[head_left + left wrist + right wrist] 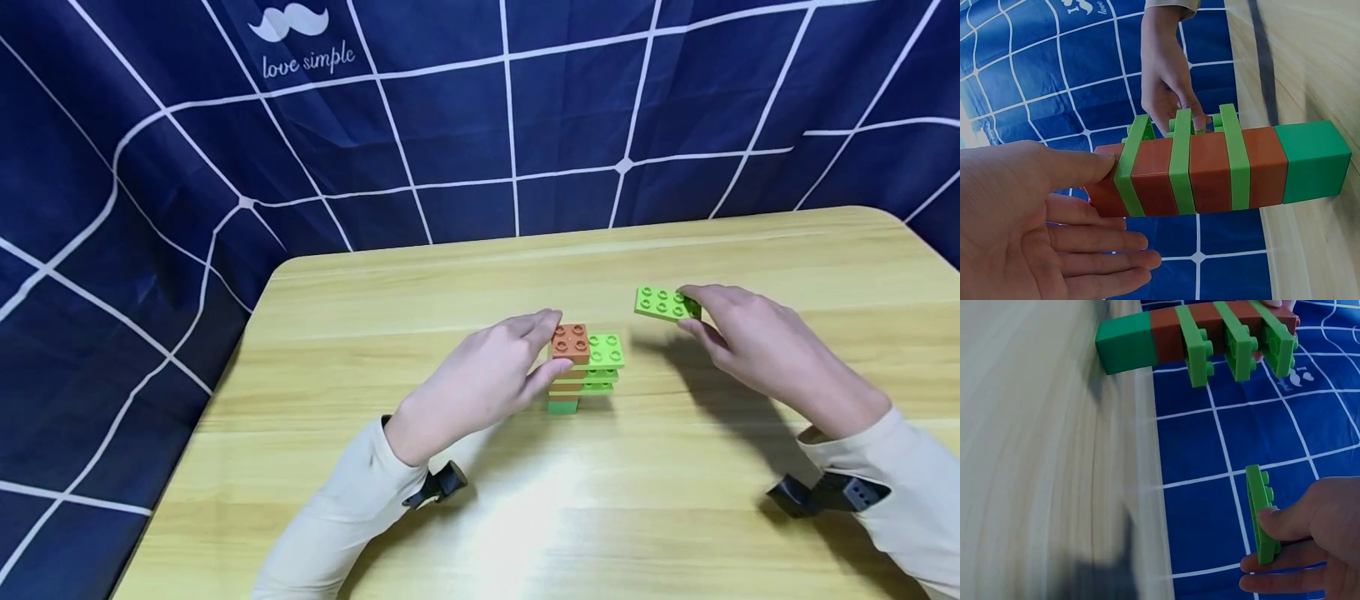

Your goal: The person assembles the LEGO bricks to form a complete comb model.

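A tower of toy building bricks [1213, 172] stands upright on the table, a dark green brick [1313, 159] at its foot. Above that, reddish-brown bricks alternate with lime green plates that jut out to the right. My left hand [487, 358] pinches the top brown brick [572, 343] between thumb and index finger, while its other fingers are stretched out in the left wrist view. To the right of the tower and apart from it, my right hand [757, 350] holds a loose lime green plate [660, 304] by its right end, studs up, raised over the table.
The pale wooden table [360, 333] has rounded far corners. Behind it and at the left hangs a dark blue curtain [450, 125] with white lines. Dark wrist cameras are strapped at both sleeves, the left camera [438, 483] low near the tabletop.
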### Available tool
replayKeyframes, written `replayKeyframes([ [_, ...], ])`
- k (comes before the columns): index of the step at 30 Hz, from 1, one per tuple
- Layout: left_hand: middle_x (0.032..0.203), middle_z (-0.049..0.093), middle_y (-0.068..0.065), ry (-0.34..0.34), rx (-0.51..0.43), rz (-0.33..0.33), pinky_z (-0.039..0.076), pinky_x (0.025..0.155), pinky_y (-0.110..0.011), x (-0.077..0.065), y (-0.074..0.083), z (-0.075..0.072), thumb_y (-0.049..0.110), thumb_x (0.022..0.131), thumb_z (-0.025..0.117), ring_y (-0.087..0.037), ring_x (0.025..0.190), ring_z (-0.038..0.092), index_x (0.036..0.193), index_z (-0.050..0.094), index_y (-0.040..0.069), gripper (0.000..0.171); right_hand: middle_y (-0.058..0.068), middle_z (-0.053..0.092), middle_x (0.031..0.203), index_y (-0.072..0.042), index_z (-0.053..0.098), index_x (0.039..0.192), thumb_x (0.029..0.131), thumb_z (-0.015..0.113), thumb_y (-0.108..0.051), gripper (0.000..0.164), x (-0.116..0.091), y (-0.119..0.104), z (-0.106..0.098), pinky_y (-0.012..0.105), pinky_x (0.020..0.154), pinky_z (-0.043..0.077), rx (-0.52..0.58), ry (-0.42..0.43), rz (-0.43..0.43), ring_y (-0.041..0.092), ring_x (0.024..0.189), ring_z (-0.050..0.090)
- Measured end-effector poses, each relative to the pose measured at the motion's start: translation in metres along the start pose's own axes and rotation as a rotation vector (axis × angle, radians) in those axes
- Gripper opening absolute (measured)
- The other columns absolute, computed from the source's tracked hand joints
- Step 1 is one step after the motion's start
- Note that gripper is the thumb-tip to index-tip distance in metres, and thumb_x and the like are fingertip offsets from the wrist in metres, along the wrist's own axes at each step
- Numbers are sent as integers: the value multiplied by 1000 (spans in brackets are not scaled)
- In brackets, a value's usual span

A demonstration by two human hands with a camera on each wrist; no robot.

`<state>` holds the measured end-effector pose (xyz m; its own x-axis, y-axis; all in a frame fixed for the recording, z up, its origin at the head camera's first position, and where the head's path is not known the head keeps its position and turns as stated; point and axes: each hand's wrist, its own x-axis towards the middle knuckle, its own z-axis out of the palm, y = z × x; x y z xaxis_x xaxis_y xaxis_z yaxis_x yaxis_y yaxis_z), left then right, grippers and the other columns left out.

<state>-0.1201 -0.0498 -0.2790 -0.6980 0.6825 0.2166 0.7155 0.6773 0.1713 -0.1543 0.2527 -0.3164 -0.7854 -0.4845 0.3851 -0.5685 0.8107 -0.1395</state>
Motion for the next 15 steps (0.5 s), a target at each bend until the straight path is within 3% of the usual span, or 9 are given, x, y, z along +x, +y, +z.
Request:
replayKeyframes([
  [15,131,58,-19,5,8,4,50,97,-33,0,1,1,33,100,53,-27,119,58,135,50,-6,52,16,64,85,4,57,115,82,74,-2,37,7,-21,-10,51,53,50,17,4,-10,25,67,58],
])
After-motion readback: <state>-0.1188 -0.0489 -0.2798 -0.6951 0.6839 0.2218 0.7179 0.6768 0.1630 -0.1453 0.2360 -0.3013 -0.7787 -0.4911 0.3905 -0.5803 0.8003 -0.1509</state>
